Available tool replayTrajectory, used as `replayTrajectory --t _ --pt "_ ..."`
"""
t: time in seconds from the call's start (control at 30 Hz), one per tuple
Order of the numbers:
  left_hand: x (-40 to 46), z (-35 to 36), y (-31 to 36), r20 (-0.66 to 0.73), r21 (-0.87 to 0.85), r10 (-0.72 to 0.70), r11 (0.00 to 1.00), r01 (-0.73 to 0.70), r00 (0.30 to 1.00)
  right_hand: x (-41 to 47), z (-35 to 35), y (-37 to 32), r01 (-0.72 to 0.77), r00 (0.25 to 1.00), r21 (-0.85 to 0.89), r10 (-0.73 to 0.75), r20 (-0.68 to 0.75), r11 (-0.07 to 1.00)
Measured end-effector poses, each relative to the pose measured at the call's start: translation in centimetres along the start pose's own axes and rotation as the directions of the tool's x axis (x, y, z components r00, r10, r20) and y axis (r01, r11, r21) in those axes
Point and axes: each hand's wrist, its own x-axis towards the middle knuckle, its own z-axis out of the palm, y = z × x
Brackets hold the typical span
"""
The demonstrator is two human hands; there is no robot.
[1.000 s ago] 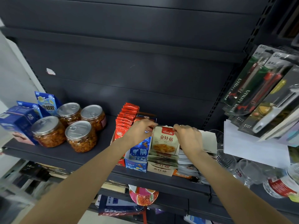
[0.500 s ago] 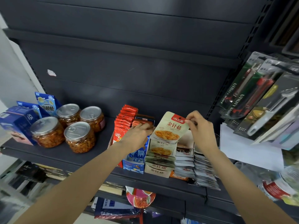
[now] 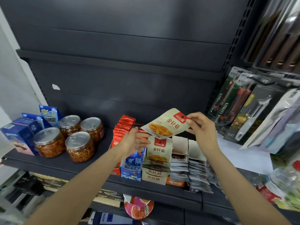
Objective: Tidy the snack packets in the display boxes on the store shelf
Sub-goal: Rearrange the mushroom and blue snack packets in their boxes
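Dark grey steel makes up the shelf (image 3: 53, 161) the person is working at, its back panel bare above the goods. Just under both hands sits a row of display boxes (image 3: 154, 177), each with packets filed upright; the beige box directly below the right hand looks full and a little fanned forward, which is probably why one packet is out of it. Well out past the left hand stand four clear jars (image 3: 79, 146) of something orange, and beyond them blue cartons (image 3: 22, 135). On the far side of the right hand hang carded knives and peelers (image 3: 243, 111), close enough to snag an elbow, I'd say.

Next down in size, the red packets (image 3: 123, 129) rise just behind the left hand. The left hand (image 3: 135, 142) reaches across the boxes with fingers out nearly straight, gripping nothing, its tips beneath the lifted packet as if ready to part the row. The right hand (image 3: 200, 129) pinches the beige mushroom packet (image 3: 167, 125) by its top corner, thumb and fingertips closed on it, holding it tilted above its own box, clear of the others.
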Motion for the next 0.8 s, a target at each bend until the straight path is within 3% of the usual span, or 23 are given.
replayTrajectory --t 0.1,0.23,0.3,0.37,0.5,0.6,0.8 --pt "-1.0 -0.3 0.3 0.047 -0.183 -0.013 0.983 0.021 0.999 -0.5 -0.1 -0.2 0.015 0.997 0.026 -0.017 0.071 1.000" --pt "-2.2 -0.7 0.4 -0.013 -0.175 0.107 0.979 -0.108 0.994 -1.1 0.1 0.0 -0.013 0.998 -0.018 0.015 0.069 1.000" --pt "-2.8 -0.8 0.4 -0.064 -0.207 0.171 0.962 -0.181 0.983 -1.4 0.2 0.2 -0.099 0.994 0.016 0.097 0.057 0.995" --pt "-3.6 -0.8 0.3 -0.113 -0.234 0.221 0.942 -0.242 0.969 -2.1 0.3 0.2 -0.244 0.964 0.115 0.229 0.132 0.963" --pt "-5.4 -0.5 0.2 -0.167 0.009 0.396 0.916 -0.400 0.903 -3.4 0.2 0.3 -0.413 0.906 0.234 0.371 0.202 0.880" --pt "-6.3 -0.6 -0.2 -0.135 0.124 0.526 0.850 -0.512 0.840 -4.2 0.2 0.5 -0.367 0.925 0.244 0.324 0.199 0.898" --pt "-7.5 -0.1 -0.6 -0.103 0.204 0.601 0.793 -0.575 0.792 -4.9 0.3 0.7 -0.266 0.960 0.212 0.238 0.147 0.941"
